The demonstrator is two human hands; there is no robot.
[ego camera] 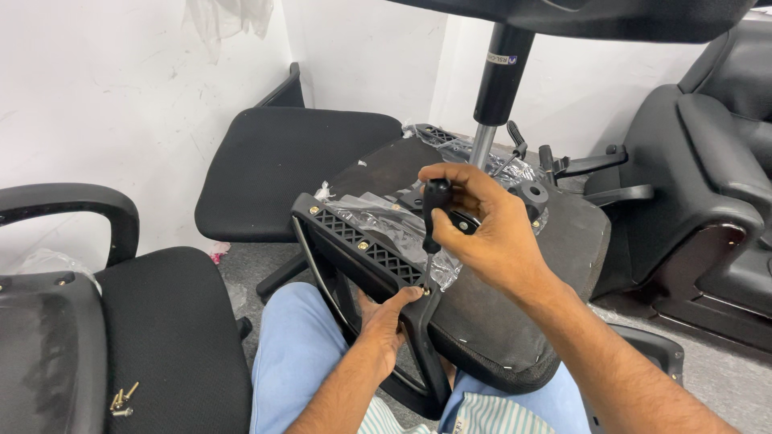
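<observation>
An upturned office chair seat (pixel 515 265) lies across my lap with a gas cylinder (pixel 497 88) rising from its middle. A black plastic armrest bracket (pixel 362 245), partly wrapped in clear film, rests along the seat's near edge. My right hand (pixel 482 229) is shut on a black-handled screwdriver (pixel 435 210), held upright with its tip at a brass screw on the bracket's near end. My left hand (pixel 388 320) grips the bracket from below, thumb beside that screw.
A black fabric chair seat (pixel 173 321) with several loose brass screws (pixel 122 399) stands at the left, its armrest (pixel 72 201) above. Another seat (pixel 281 161) leans at the white wall. A black leather chair (pixel 708 177) fills the right.
</observation>
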